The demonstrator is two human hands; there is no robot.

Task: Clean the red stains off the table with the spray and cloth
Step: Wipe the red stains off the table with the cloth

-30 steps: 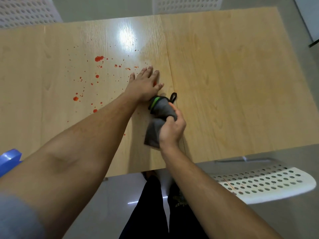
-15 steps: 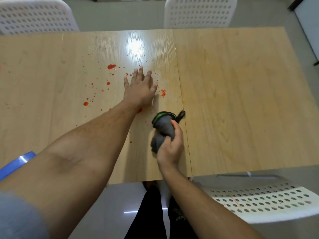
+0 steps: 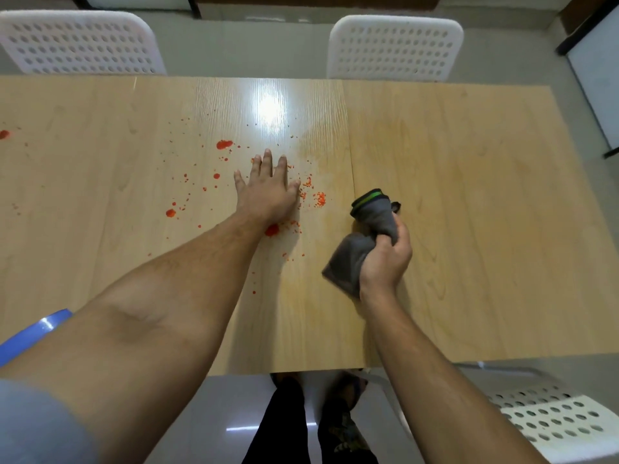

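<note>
Far left edge, a lone red blot (image 3: 4, 134) sits on the pale wood-laminate desk (image 3: 469, 229), well apart from the rest. At 8 o'clock a curved blue plastic object (image 3: 33, 329) pokes in beside the left forearm; can't tell what it is, so can't say it is the spray. No spray bottle plainly in view.

Main cluster of red stains (image 3: 223, 144) spreads over the centre-left panel: big blot at 11 o'clock of the left hand (image 3: 268, 192), smaller drops at its 9 o'clock, another blot by the wrist at 6 o'clock, fine beaded specks at its 3 o'clock. Left hand grip: released, palm down, fingers straight and flat on the desk, resting among the stains.

Right of that, the right hand (image 3: 385, 259) has its grip clenched around a bunched dark grey cloth with a green-striped black edge (image 3: 368, 222), near the panel seam, just beside the beaded specks. Can't tell whether the cloth touches the desk.

Progress: the right panel looks free of red; a faint orange haze lies around the seam, likely wiped smear. Most stains on the left panel remain, so much of the job looks left.

Two white perforated plastic chairs (image 3: 395, 48) at 12 o'clock, one at 5 o'clock.
</note>
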